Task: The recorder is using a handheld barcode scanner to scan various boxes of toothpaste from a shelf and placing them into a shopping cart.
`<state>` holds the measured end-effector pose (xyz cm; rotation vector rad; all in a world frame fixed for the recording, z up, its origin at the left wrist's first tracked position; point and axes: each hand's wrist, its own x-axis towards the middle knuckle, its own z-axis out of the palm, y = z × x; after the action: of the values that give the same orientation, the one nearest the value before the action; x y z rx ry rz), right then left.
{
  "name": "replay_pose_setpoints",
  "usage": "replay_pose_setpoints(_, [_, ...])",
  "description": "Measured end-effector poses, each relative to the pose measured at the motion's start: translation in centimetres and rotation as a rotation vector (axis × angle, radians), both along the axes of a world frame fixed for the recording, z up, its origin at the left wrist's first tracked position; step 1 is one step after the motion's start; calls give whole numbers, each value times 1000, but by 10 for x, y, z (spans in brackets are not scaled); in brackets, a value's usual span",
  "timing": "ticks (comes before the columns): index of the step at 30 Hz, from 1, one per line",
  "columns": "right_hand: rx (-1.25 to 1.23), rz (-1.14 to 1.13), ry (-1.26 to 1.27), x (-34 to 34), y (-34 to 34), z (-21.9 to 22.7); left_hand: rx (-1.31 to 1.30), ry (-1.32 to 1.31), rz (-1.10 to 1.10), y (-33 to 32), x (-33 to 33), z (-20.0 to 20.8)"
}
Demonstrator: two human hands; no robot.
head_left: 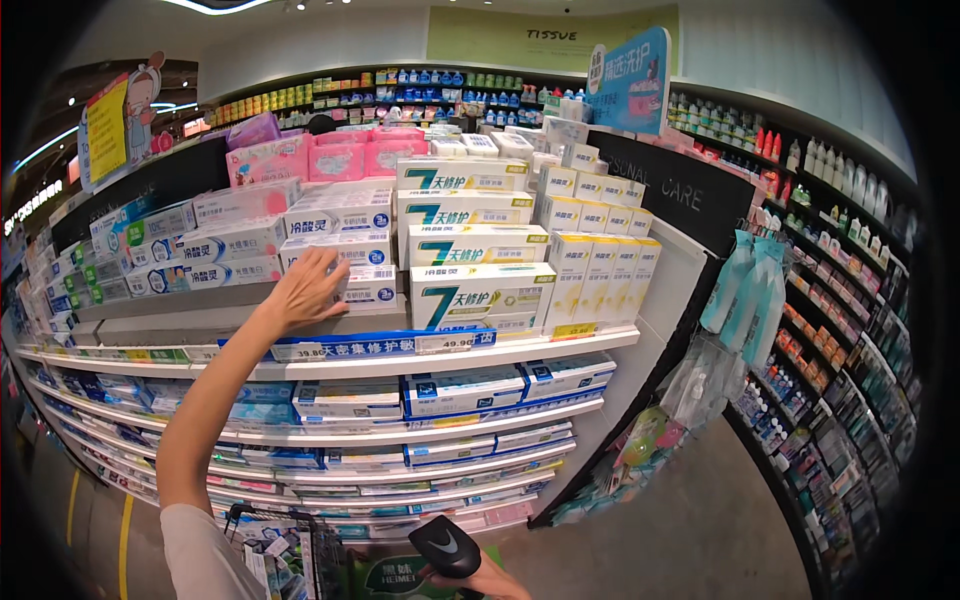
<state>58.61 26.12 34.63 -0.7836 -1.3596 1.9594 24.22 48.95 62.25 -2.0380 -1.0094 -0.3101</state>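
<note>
My left hand (298, 292) reaches up to the top shelf, its fingers bent over the front of a stack of white and blue toothpaste boxes (345, 248), gripping a box there. The hand covers part of that stack. To its right stand large white boxes with a green and gold pattern (483, 293), piled several high. On its left lie more long toothpaste boxes (230, 271). Low at the front, my right hand (487, 580) is closed around a black handheld barcode scanner (447, 547); the scanner hides most of its fingers.
Price labels and a blue strip (385, 345) run along the white shelf edge. Lower shelves hold more boxes (465, 390). A wire basket (275, 550) with packages stands below, beside a green carton (390, 577). Hanging teal packs (745, 290) and another stocked shelf (830, 300) are on the right.
</note>
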Motion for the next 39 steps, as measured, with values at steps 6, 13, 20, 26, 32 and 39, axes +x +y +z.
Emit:
replay_pose_setpoints(6, [-27,157,-92,-6,3,47,-47,-82,35,0,-15,-10])
replay_pose_setpoints(13, [-72,165,-83,-6,-3,50,142,-419,101,-22,17,-26])
replay_pose_setpoints(20, [115,272,-58,-42,-1,34,253,-676,178,-70,-16,-42])
replay_pose_setpoints(26, [-83,361,-78,-52,4,31,170,-1195,11,-199,38,-165])
replay_pose_setpoints(32, [-68,454,-125,-91,3,45,92,-1734,615,-334,31,-349])
replay_pose_setpoints(39, [124,672,-156,-117,-5,29,-209,-1606,1016,-436,33,-423])
